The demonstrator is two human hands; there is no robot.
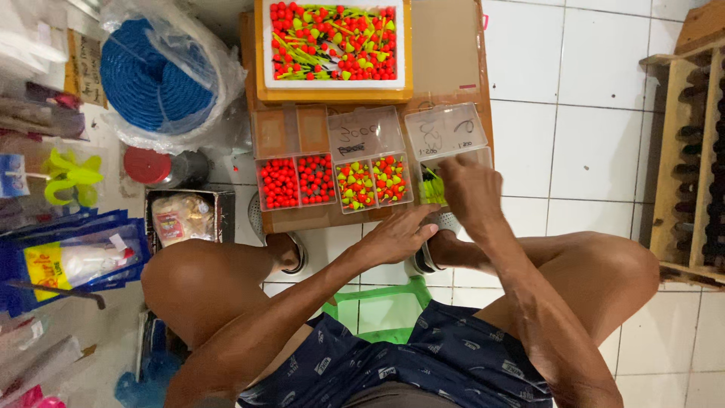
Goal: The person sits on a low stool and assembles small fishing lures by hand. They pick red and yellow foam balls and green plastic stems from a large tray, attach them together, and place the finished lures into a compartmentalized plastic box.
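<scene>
I sit on a green stool point(381, 310) over a low brown board point(445, 57). My right hand point(470, 189) reaches into the rightmost clear plastic box point(445, 162), which holds yellow-green pieces point(430, 187); whether the fingers pinch one I cannot tell. My left hand point(396, 236) rests at the board's near edge, fingers spread, just below the middle clear box point(374, 181) of red and yellow-green floats. A third clear box point(296, 180) at the left holds red beads. A white foam tray point(334, 41) of red and yellow-green floats lies at the far end.
A coil of blue rope in clear plastic point(155, 72) stands at the left, with a red-lidded jar point(151, 166) and an open dark box point(185, 217) near my left knee. Blue packets point(72, 261) lie further left. A wooden rack point(691, 159) stands at the right on white floor tiles.
</scene>
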